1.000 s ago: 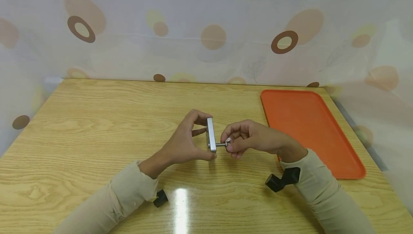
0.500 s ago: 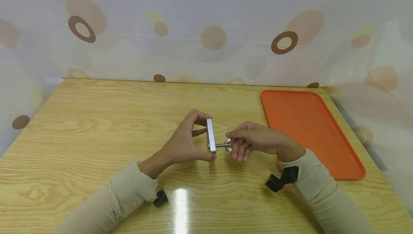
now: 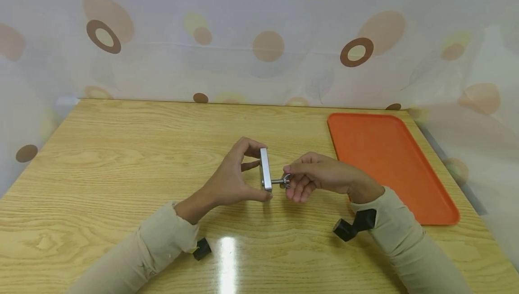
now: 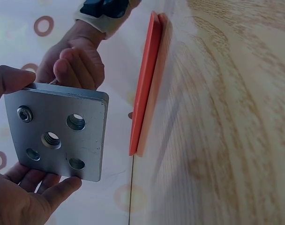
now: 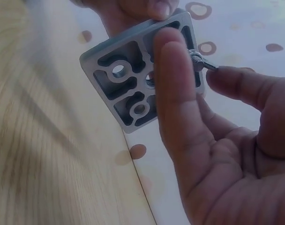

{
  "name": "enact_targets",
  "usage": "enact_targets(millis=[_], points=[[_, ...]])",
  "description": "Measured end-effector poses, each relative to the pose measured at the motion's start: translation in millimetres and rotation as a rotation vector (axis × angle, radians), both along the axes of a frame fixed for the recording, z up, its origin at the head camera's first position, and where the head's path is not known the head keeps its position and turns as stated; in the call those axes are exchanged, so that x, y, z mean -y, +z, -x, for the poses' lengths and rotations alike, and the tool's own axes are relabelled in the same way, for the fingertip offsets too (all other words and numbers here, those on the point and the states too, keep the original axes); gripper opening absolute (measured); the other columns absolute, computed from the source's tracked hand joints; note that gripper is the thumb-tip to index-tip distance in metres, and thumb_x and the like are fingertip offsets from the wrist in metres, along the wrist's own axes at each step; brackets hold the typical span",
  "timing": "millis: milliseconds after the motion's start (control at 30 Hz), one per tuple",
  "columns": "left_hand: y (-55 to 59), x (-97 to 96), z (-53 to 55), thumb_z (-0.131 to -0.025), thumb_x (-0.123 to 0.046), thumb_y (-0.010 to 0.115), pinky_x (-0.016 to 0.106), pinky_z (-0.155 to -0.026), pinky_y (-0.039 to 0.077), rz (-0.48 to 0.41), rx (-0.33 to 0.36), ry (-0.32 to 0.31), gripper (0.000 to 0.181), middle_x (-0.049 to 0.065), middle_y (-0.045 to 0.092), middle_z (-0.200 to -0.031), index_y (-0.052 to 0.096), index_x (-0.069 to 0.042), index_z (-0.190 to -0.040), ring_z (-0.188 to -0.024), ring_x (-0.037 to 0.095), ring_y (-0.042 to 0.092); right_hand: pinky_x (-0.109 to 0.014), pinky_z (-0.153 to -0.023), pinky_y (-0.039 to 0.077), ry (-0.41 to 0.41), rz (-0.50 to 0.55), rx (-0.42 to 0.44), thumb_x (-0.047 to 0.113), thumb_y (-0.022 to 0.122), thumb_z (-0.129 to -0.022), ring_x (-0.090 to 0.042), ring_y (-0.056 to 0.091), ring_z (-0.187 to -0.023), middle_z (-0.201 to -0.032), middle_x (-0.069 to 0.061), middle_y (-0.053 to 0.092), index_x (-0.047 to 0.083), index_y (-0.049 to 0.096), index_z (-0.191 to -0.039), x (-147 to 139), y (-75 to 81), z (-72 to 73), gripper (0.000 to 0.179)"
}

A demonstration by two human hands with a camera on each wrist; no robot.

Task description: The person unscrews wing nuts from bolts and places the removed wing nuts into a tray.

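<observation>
My left hand grips a square silver metal plate by opposite edges, holding it upright above the table. The left wrist view shows its flat face with several holes and a bolt head seated in one corner. The bolt's shank sticks out on the right, with a wing nut on it, apart from the plate. My right hand has the wing nut between thumb and fingers; in the right wrist view the thumb tip touches one wing. The extended fingers cover part of the plate's ribbed side.
An orange tray lies on the wooden table at the right, beyond the right forearm. A patterned sheet hangs along the back and sides. Each wrist carries a black device.
The right thumb has lifted from below the wing nut to above it, and the fingers have shifted around it. The wing nut has turned on the bolt. The left hand and plate stay nearly still.
</observation>
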State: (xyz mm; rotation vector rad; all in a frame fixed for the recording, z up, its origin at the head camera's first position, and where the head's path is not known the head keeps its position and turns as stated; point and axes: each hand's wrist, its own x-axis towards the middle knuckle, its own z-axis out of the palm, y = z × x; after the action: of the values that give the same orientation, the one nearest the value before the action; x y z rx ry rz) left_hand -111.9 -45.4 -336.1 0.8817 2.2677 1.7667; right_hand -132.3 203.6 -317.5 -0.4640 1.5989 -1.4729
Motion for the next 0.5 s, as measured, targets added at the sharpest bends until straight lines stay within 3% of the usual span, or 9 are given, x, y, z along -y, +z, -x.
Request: enact_targets(millis=[167,333,500], points=[[-0.3,0.5,0.4,-0.062,-0.002,0.086,0.047,-0.11,0.052,-0.004,0.017,0.007,0.083,0.016,0.047,-0.131,0.044,-0.002,-0.133,-0.121,0.027,0.05,-0.025,-0.073,0.064,0.039,0.012,-0.073,0.022,0.049,-0.105,-0.008,0.071,-0.078,-0.09,0.003,0.074,0.005,0.067,-0.11,-1.8,0.4,0.8,0.025],[-1.0,0.4,0.8,-0.062,-0.002,0.086,0.049,-0.111,0.051,-0.007,0.031,0.005,0.082,0.016,0.047,-0.131,0.044,-0.003,-0.133,-0.122,0.027,0.05,-0.026,-0.075,0.064,0.054,-0.004,-0.131,0.018,0.055,-0.102,-0.009,0.069,-0.08,-0.093,0.002,0.07,0.005,0.064,-0.111,-1.7,2.9,0.2,0.018],[-0.9,0.4,0.9,-0.062,-0.003,0.087,0.045,-0.111,0.051,0.007,0.033,0.003,0.083,0.014,0.047,-0.131,0.044,-0.003,-0.133,-0.122,0.026,0.049,-0.026,-0.076,0.064,0.077,0.023,-0.18,0.008,0.058,-0.099,-0.008,0.068,-0.081,-0.094,0.002,0.071,-0.006,0.058,-0.116,-2.6,3.6,-0.5,0.023]])
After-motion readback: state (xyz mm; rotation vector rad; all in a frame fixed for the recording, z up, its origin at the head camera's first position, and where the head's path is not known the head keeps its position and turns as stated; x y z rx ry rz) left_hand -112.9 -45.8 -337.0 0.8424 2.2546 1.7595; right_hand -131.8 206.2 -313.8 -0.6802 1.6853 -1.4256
